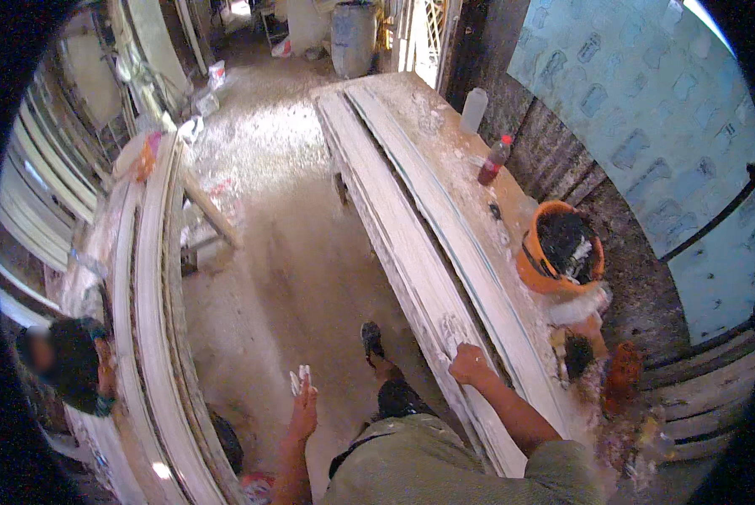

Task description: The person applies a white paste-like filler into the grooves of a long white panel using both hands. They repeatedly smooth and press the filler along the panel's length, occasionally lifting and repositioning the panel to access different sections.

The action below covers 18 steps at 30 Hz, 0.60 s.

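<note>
My right hand (pixel 471 365) is closed on the near part of a long white plaster-coated strip (pixel 394 219) lying along the right-hand table. Whatever is inside its fingers, if anything, is hidden. Just ahead of that hand, a rough greyish patch (pixel 455 326) shows on the strip's surface. A second long white strip (pixel 445 198) runs beside it, with a dark gap between the two. My left hand (pixel 305 406) hangs over the floor, left of the table, its fingers stretched out and the tips coated white. Nothing shows in its grasp.
An orange bucket (pixel 529 268) with dark contents, a red-capped bottle (pixel 493 162) and a whitish plastic container (pixel 474 111) stand along the right table's far side. A co-worker (pixel 70 362) is at the left bench (pixel 171 278), which bears long strips. A blue barrel (pixel 352 40) stands far back.
</note>
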### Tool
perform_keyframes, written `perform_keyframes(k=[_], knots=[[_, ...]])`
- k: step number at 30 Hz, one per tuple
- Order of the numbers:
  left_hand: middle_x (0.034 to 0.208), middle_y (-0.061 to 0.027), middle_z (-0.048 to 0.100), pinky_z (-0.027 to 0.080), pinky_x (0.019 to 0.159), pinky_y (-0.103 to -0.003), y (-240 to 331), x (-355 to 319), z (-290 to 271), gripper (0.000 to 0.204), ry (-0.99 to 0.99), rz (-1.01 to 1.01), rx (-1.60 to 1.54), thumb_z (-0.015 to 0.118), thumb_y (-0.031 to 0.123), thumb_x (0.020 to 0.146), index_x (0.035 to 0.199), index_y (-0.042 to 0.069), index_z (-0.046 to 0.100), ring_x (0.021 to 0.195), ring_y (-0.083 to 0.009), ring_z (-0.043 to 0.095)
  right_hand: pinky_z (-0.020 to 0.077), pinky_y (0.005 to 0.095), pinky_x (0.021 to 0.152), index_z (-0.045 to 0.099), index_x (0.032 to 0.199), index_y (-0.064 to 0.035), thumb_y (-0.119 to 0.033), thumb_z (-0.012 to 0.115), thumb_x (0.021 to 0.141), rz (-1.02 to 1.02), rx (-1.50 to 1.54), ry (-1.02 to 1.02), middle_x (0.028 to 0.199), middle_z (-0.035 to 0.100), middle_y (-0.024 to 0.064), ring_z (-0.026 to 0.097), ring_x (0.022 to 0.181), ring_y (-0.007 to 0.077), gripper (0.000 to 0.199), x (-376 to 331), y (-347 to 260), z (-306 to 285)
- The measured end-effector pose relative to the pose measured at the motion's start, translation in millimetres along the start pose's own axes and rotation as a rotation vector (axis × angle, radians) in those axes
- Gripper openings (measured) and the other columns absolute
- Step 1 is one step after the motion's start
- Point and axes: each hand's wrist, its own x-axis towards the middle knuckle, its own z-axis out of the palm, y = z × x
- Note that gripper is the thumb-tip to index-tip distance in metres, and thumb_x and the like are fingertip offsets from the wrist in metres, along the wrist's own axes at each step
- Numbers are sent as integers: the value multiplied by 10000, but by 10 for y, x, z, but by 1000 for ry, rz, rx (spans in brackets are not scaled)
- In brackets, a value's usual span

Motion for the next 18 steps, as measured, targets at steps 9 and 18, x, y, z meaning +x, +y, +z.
perform_keyframes(k=[9, 18], knots=[[1629, -184, 80, -26, 1196, -475, 586, 2369, -809, 605, -94, 102, 94, 301, 374, 1061, 1554, 49, 173, 1494, -398, -71, 516, 469, 810, 756, 780, -62, -221, 626, 727, -83, -12, 158, 968, 671, 230, 646, 949, 347, 212, 2275, 342, -1278], [1591, -209, 223, 141, 1201, -393, 1145, 3765, -1624, 608, 57, -39, 63, 311, 377, 1058, 1542, 27, 197, 1485, -347, 178, 505, 484, 709, 740, 747, -39, -172, 670, 645, -247, -134, 342, 922, 676, 231, 653, 896, 360, 181, 4285, 695, -2357]])
